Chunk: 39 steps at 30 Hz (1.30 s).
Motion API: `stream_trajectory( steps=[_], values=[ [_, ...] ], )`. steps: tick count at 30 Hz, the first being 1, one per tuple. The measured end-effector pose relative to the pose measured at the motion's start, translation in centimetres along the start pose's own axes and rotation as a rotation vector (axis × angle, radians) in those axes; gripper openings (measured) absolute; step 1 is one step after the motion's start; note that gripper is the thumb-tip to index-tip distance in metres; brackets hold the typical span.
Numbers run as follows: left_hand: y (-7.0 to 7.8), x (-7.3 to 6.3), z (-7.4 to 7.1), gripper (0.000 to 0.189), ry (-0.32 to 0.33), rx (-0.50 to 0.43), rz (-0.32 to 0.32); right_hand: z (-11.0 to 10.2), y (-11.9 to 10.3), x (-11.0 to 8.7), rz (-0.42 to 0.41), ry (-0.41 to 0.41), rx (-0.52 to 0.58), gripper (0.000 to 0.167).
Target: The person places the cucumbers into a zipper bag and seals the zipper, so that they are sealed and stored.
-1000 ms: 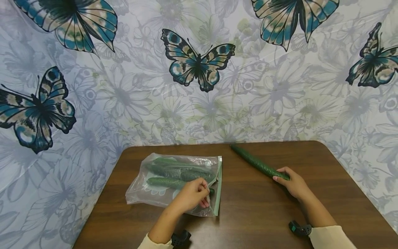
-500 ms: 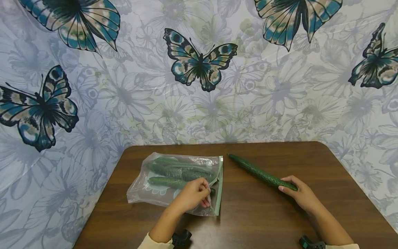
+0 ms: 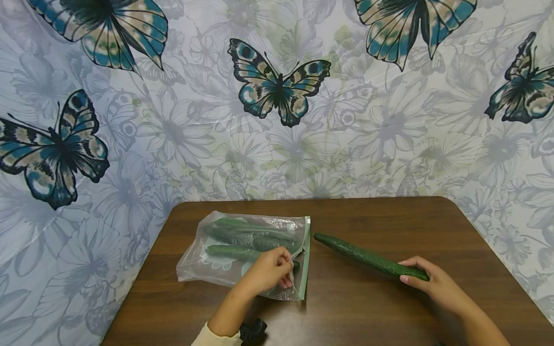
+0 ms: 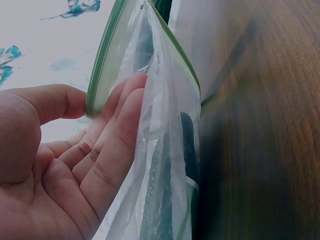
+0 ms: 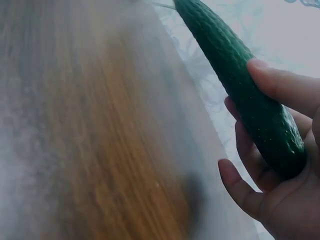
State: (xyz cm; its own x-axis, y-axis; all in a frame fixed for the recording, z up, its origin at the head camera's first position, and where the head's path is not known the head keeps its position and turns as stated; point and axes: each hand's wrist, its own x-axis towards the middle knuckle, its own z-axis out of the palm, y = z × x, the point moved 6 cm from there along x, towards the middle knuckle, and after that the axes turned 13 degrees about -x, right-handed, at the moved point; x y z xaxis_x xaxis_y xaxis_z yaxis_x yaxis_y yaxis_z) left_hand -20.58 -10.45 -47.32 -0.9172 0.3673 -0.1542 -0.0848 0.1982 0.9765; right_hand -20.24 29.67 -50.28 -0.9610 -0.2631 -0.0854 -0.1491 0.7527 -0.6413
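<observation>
A clear zip bag (image 3: 195,259) with a green zip edge (image 3: 305,269) lies on the left of the table, several cucumbers (image 3: 231,252) inside it. My left hand (image 3: 270,271) pinches the upper layer of the bag near its mouth. In the left wrist view the mouth gapes, the thumb and fingers (image 4: 112,155) at one side of the green edge. My right hand (image 3: 433,283) grips a long dark green cucumber (image 3: 363,255) by its near end, thumb on one side and fingers round the other. The cucumber's far tip points at the bag's mouth, just right of the zip edge.
The brown wooden table (image 3: 368,312) has rounded far corners. Behind it hangs a pale floral cloth (image 3: 277,163) printed with blue butterflies. A black wrist device (image 3: 253,330) sits on the left wrist.
My right hand has drawn the cucumber toward me and to the right, and its far tip has come down level with the bag's mouth. The left hand keeps its hold on the bag.
</observation>
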Motion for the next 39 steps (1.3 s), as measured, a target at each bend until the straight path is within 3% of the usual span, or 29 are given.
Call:
stream_trajectory(
  steps=[10,13,19,39],
  values=[
    [-0.3,0.1,0.0,0.008,0.000,0.011,0.000,0.5,-0.4,-1.2,-0.069,-0.045,0.087,0.031],
    [-0.3,0.1,0.0,0.009,-0.002,0.017,0.002,0.9,-0.6,-1.1,-0.100,-0.059,0.121,0.030],
    [-0.3,0.1,0.0,0.008,0.001,0.018,0.006,1.4,-1.2,-0.5,-0.149,-0.074,0.071,0.028],
    [-0.1,0.1,0.1,0.008,-0.005,0.012,0.012,4.8,-5.1,1.6,-0.286,-0.237,0.238,0.028]
  ],
)
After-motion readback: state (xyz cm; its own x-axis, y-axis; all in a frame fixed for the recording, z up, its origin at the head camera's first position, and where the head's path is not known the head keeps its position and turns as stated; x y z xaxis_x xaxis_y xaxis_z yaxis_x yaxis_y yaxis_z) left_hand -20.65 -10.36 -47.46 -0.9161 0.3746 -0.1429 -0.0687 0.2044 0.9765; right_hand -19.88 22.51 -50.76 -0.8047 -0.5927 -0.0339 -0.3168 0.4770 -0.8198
